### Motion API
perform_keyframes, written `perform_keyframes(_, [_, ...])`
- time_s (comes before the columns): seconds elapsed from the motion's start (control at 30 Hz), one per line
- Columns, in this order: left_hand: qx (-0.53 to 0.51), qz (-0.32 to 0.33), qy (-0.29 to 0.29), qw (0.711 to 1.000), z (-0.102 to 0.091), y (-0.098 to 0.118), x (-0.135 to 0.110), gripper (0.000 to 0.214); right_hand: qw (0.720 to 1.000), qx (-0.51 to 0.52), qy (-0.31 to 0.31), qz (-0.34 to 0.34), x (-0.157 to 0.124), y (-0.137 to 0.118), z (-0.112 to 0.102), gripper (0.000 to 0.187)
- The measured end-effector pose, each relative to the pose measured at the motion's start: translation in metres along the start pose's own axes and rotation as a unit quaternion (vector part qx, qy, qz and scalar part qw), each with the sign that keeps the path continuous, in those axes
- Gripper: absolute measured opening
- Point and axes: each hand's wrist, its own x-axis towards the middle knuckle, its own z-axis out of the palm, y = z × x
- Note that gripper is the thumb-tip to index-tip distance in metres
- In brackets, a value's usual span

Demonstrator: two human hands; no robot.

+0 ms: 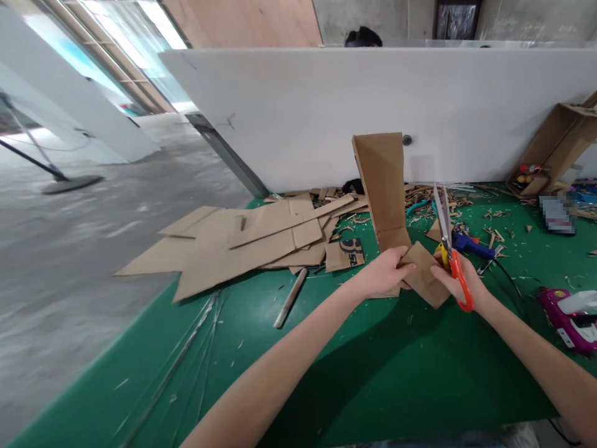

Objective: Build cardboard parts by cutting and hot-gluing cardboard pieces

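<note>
A small piece of cardboard is held between my two hands above the green table. My left hand pinches its left edge between thumb and fingers. On the other side, my right hand grips the same piece and also carries a pair of scissors with orange and yellow handles. The scissor blades point up and away, slightly apart. Just behind my hands stands a tall folded cardboard form, its lower end partly hidden by my left hand.
Flat cardboard sheets overhang the left edge of the green table. A blue glue gun, a magenta-and-white device and cardboard scraps lie to the right. A white partition rises behind; a cardboard box leans there.
</note>
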Motion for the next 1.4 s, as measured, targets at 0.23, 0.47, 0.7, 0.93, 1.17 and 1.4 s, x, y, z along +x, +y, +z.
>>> perform_keyframes(0.23, [-0.1, 0.164, 0.212, 0.958, -0.014, 0.026, -0.005, 0.032, 0.997, -0.014, 0.077, 0.002, 0.011, 0.007, -0.019, 0.032])
perform_keyframes(0.47, [-0.158, 0.248, 0.291, 0.91, -0.013, 0.036, -0.012, 0.032, 0.997, 0.026, -0.06, -0.03, -0.005, -0.001, -0.005, 0.034])
perform_keyframes(0.7, [-0.201, 0.266, 0.32, 0.887, -0.011, 0.042, -0.016, 0.031, 0.995, 0.038, -0.084, -0.043, -0.013, -0.015, 0.003, 0.039])
perform_keyframes(0.93, [-0.177, 0.26, 0.315, 0.895, 0.006, 0.038, -0.015, 0.03, 0.99, -0.039, -0.116, -0.074, -0.015, -0.017, 0.003, 0.035])
perform_keyframes(1.17, [-0.157, 0.262, 0.323, 0.895, 0.019, 0.038, -0.015, 0.031, 0.989, -0.044, -0.119, -0.07, -0.015, -0.008, 0.005, 0.032])
perform_keyframes(1.4, [-0.231, 0.261, 0.291, 0.891, 0.026, 0.038, -0.016, 0.035, 0.99, -0.056, -0.104, -0.075, -0.015, -0.019, 0.006, 0.032])
